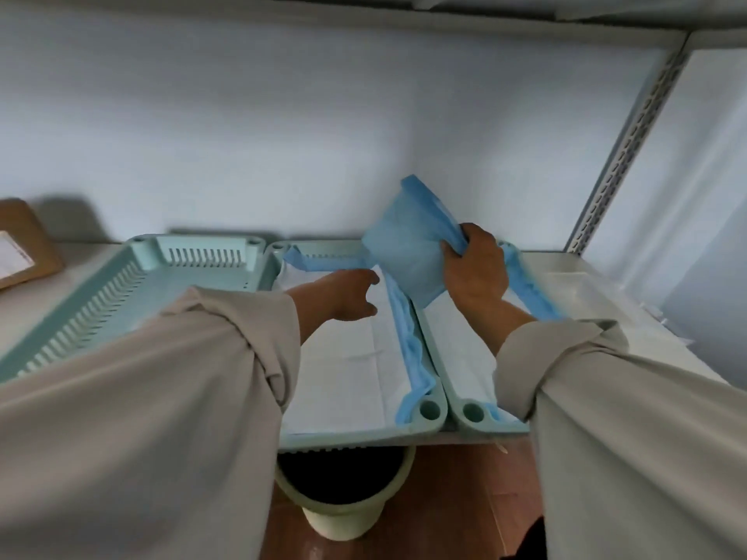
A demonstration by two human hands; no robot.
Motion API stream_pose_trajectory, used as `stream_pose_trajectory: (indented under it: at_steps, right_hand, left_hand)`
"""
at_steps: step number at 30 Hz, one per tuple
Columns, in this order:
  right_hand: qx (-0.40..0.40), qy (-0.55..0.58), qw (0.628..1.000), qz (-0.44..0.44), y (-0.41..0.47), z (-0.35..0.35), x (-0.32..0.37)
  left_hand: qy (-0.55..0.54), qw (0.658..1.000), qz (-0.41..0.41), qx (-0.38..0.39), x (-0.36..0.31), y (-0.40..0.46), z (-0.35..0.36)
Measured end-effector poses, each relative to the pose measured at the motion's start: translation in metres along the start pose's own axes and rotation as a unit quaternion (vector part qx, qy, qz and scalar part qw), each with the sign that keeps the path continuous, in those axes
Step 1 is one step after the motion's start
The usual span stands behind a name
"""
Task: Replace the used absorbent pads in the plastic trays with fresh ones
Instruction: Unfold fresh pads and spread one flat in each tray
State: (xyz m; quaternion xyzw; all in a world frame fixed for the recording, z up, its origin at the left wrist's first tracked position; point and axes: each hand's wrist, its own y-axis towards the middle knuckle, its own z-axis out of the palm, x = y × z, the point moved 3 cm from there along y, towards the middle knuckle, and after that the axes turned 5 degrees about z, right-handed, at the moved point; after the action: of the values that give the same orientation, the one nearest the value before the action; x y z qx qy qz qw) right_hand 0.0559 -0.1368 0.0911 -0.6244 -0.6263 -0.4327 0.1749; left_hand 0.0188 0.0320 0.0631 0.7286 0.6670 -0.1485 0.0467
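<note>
Right hand (475, 272) grips a folded blue pad (404, 246), lifted above the back of the right tray (465, 414), which has a white pad with blue edging lying in it. Left hand (347, 295) is released, fingers loose, reaching over the white pad (347, 357) lining the middle tray (364, 432), not gripping anything. Left tray (121, 284) sits bare beside them on the shelf (566, 272); a bin (343, 503) stands on the floor below the middle tray, and a brown box (24, 244) is at far left.

Dim, bluish, even light; soft overall blur, with wide-angle bending at the edges.
</note>
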Motion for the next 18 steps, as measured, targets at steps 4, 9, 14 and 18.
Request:
stream_pose_trajectory:
  at_steps: [4,9,14,18]
  right_hand:
    - [0.036,0.046,0.998,0.02,-0.025,0.03,0.003]
    - [0.042,0.139,0.985,0.089,-0.06,0.062,-0.02]
    - [0.089,0.112,0.989,0.032,-0.066,0.08,-0.009]
    - [0.132,0.049,0.99,0.007,-0.062,0.089,-0.011]
  left_hand:
    - [-0.081,0.995,-0.026,-0.052,0.02,-0.019,0.009]
    - [-0.24,0.959,-0.058,-0.136,0.03,-0.02,0.042]
    - [-0.262,0.947,-0.049,-0.18,0.038,-0.015,0.062]
    - [-0.195,0.962,-0.04,-0.185,0.047,-0.014,0.054]
